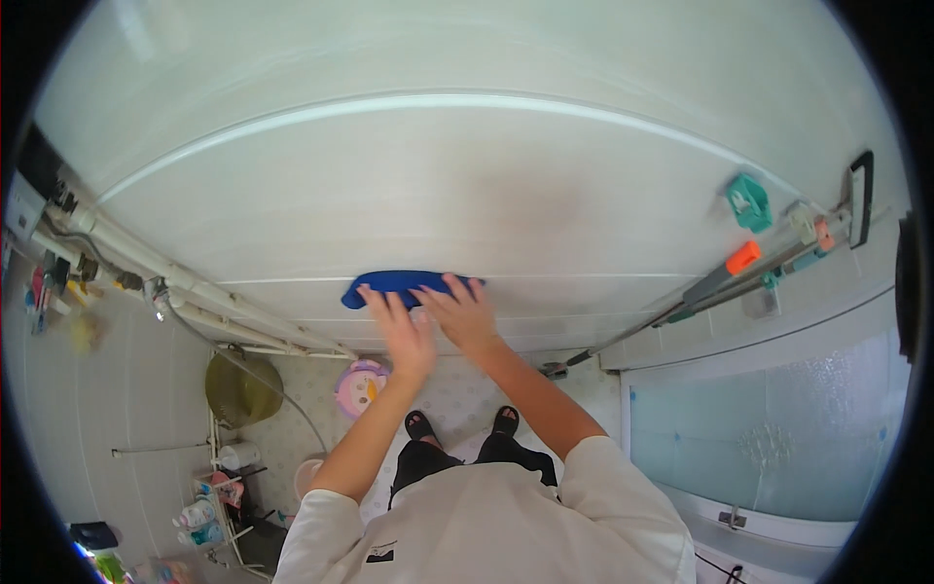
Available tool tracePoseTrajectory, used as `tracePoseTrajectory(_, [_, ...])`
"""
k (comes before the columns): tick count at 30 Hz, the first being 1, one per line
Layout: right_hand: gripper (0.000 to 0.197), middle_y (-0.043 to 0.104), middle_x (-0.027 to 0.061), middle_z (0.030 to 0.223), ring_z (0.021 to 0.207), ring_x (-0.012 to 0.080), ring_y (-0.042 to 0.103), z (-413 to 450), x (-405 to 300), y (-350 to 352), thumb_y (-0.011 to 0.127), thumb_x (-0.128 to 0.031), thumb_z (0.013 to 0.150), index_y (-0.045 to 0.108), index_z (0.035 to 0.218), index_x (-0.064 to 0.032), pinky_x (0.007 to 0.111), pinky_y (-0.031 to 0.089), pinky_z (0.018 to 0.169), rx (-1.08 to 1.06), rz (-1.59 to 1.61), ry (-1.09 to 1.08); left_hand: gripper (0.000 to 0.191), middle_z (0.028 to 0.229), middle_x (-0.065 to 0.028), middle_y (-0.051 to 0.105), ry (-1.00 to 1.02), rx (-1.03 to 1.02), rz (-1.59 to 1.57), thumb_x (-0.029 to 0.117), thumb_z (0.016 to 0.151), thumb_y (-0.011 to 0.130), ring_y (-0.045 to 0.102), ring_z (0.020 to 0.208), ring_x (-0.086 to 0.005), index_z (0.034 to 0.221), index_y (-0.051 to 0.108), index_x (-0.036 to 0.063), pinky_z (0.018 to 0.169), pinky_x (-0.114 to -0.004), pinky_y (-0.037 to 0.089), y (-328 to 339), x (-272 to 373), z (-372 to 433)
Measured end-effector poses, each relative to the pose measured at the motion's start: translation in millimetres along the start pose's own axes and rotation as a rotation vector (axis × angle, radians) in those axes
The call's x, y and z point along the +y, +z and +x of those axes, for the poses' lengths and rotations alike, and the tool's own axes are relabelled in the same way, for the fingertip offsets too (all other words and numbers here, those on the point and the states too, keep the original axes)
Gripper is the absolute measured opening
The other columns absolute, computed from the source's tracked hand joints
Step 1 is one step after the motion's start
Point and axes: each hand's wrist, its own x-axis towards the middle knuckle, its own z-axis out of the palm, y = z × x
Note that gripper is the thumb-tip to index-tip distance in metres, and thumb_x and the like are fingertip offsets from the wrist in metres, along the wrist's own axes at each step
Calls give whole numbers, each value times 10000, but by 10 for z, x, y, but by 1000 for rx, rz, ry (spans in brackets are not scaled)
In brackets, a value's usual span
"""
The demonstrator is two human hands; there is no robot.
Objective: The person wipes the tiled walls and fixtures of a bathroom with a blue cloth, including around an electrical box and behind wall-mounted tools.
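Note:
Against the pale tiled wall [379, 182], a dark blue cloth [401, 280] lies folded in a long strip along a horizontal tile joint. My left hand [403, 337] has its fingertips on the lower middle of the cloth. The fingers of my right hand [465, 315] are spread over its right end and hold it to the wall. Both palms are turned toward the wall, so the undersides of the fingers are hidden. The left end of the cloth extends past my left hand.
White pipes [241, 303] and a grey shower hose [219, 342] run along the left. An olive basin [243, 390] and a pink-purple basin [361, 387] are low on that side. To the right, an orange-tipped pole [708, 285] leans near a teal wall holder [749, 203] and a frosted-glass door [730, 438].

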Motion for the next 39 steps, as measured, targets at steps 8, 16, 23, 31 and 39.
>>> tracePoseTrajectory(8, [434, 579, -23, 1231, 1307, 345, 485, -1179, 1641, -752, 673, -199, 814, 655, 1240, -282, 615, 369, 1068, 116, -266, 215, 674, 1535, -441, 96, 204, -168, 28, 359, 993, 500, 44, 1416, -657, 1389, 347, -165, 1141, -683, 93, 1383, 1422, -398])
tracePoseTrajectory(16, [475, 406, 192, 1435, 1408, 505, 324, -2290, 2709, -800, 534, -244, 978, 429, 1412, -81, 677, 286, 1110, 308, -297, 343, 601, 1511, -169, 439, 272, -464, 77, 452, 945, 529, 399, 1383, -388, 1420, 514, 85, 1007, -628, 349, 2044, 2479, -433])
tracePoseTrajectory(23, [473, 289, 273, 1458, 1426, 578, 151, -2198, 2499, -217, 517, -200, 1010, 351, 1363, 66, 722, 241, 1100, 233, -68, 587, 590, 1489, -213, 434, 349, -371, -91, 421, 931, 533, 409, 1353, -410, 1364, 518, 20, 925, -535, 409, 1695, 1944, -377])
tracePoseTrajectory(31, [289, 509, 28, 1332, 1470, 499, 131, -725, 983, 205, 581, -354, 908, 668, 1140, -205, 708, 51, 1153, 188, -240, -164, 679, 1421, -385, 394, -19, 69, -98, 475, 929, 546, 323, 1350, -582, 1253, 531, -121, 1106, -607, 279, 906, 514, -399])
tracePoseTrajectory(39, [476, 455, -80, 1513, 1471, 271, 297, 828, -903, 534, 544, -308, 936, 566, 1397, -191, 493, 332, 1104, -123, -78, -486, 707, 1610, -348, 33, -312, 310, -323, 390, 1059, 358, 96, 1503, -477, 1507, 213, -136, 1216, -460, 133, -58, -1119, -243])
